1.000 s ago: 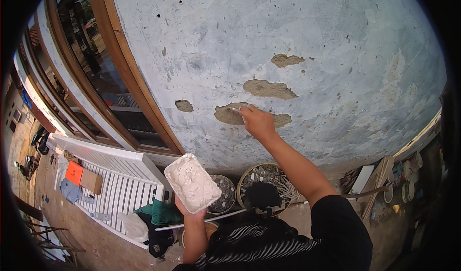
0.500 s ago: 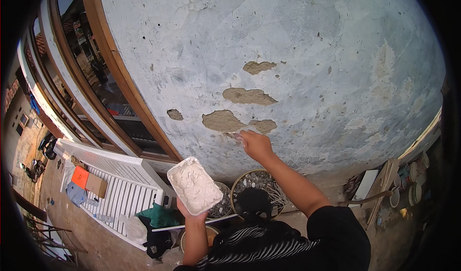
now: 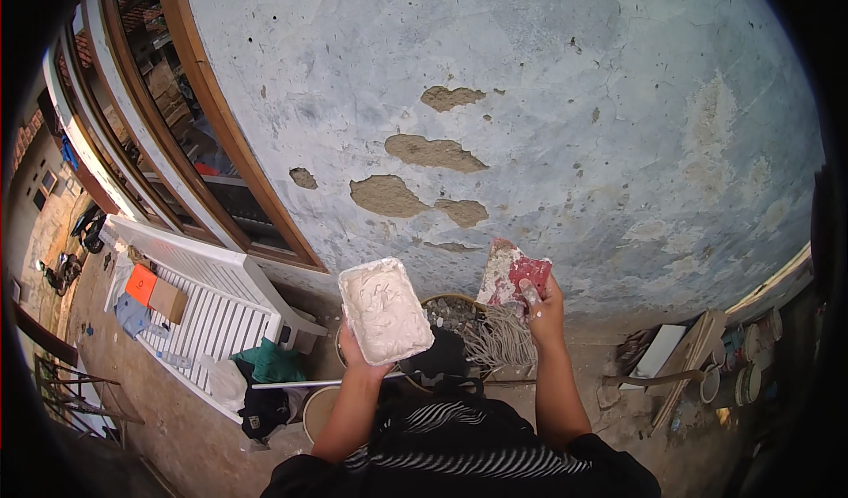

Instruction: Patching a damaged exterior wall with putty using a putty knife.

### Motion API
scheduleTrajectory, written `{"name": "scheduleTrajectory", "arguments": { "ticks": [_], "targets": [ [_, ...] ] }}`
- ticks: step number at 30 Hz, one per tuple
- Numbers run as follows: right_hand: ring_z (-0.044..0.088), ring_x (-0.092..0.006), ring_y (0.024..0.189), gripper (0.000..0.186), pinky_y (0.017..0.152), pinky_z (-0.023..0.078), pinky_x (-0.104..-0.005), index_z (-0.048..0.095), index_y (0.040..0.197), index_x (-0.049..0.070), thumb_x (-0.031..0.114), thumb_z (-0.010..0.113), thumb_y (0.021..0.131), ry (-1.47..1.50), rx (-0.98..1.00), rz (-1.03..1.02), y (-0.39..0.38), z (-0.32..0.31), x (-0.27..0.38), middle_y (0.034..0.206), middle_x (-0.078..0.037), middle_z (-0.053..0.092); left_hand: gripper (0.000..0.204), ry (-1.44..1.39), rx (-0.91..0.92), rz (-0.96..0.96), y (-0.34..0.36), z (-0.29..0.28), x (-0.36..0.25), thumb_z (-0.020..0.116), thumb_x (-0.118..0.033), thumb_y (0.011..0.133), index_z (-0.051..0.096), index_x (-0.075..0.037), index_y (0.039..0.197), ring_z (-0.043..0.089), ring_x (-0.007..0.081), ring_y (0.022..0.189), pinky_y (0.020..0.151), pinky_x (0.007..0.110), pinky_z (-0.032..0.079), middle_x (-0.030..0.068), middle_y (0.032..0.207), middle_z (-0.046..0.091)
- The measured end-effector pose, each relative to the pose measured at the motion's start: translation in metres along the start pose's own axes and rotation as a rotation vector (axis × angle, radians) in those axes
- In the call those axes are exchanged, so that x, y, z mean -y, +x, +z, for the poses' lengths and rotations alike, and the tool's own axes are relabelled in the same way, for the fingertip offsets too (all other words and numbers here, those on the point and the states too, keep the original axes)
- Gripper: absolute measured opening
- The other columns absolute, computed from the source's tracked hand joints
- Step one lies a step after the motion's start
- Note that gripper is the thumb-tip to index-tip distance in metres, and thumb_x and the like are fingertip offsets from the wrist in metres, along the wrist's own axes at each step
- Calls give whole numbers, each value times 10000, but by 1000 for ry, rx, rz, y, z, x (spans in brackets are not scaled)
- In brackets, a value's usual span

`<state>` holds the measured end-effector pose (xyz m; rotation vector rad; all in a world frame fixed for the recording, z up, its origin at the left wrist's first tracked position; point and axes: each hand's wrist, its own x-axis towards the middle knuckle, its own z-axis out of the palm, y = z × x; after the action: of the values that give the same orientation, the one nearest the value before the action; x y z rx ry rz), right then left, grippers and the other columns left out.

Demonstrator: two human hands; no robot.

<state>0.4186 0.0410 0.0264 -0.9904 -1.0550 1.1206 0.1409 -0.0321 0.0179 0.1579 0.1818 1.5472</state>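
My left hand (image 3: 355, 350) is closed around the underside of a white rectangular tub (image 3: 414, 295), held level in front of me. Pale pinkish-white filler paste (image 3: 380, 308) fills it, its surface ridged. In my right hand (image 3: 547, 313) is a red putty spreader (image 3: 521, 273), pinched between thumb and fingers. Dried and fresh paste smears its flat blade, and white specks dot my thumb. The spreader is close to the lower part of a weathered pale-blue wall (image 3: 609, 171). Several brown patches (image 3: 386, 195) show where the wall's coating is gone.
A white slatted bench (image 3: 212, 330) stands at left with boxes and cloths, below a brown-framed window (image 3: 234, 158). Under my hands are a mop's grey strands (image 3: 502, 339) and round containers. Planks (image 3: 689, 370) and a long wooden handle (image 3: 654, 380) lie at right.
My right hand has drawn back from the wall's patches, down and to the right, turning the spreader's face into sight. The tub has shifted right and slightly lower in view.
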Motion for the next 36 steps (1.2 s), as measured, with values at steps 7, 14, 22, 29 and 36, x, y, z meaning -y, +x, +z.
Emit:
{"name": "scheduleTrajectory", "arguments": {
  "ticks": [7, 14, 22, 29, 36],
  "targets": [
    [627, -115, 908, 246, 815, 499, -275, 564, 1158, 1, 86, 607, 931, 135, 56, -47, -19, -5, 45, 1035, -56, 667, 668, 88, 33, -156, 7, 1, 54, 345, -534, 960, 336, -93, 1461, 466, 369, 1278, 1051, 553, 383, 156, 1438, 431],
    [580, -56, 658, 222, 517, 453, -212, 558, 1142, 23, 94, 599, 935, 144, 92, 73, -28, -22, 35, 922, -21, 666, 680, 128, 41, -160, 4, 10, 89, 336, -536, 964, 313, -84, 1472, 458, 369, 1286, 1064, 536, 372, 164, 1455, 409],
    [616, -92, 819, 236, 740, 495, -254, 553, 1158, 4, 68, 591, 934, 46, 176, 7, -26, -37, 39, 964, -30, 668, 623, 162, -24, -79, 2, 16, 108, 328, -475, 983, 352, -60, 1447, 489, 350, 1255, 1048, 498, 399, 162, 1417, 455],
    [640, -234, 687, 281, 655, 485, -310, 543, 1112, -32, 20, 622, 848, -523, 289, -181, -8, -33, 49, 809, -167, 653, 626, 212, -59, -29, 2, 20, 124, 297, -495, 992, 359, -56, 1434, 502, 334, 1244, 1041, 484, 412, 157, 1395, 473],
    [584, -453, 722, 200, 621, 462, -456, 533, 995, -1, 80, 618, 833, -863, 392, -258, -18, -6, 61, 768, -244, 607, 592, 250, -79, -26, 1, 20, 141, 303, -485, 1003, 391, -65, 1410, 513, 310, 1231, 1047, 449, 407, 140, 1368, 498]
  ]
}}
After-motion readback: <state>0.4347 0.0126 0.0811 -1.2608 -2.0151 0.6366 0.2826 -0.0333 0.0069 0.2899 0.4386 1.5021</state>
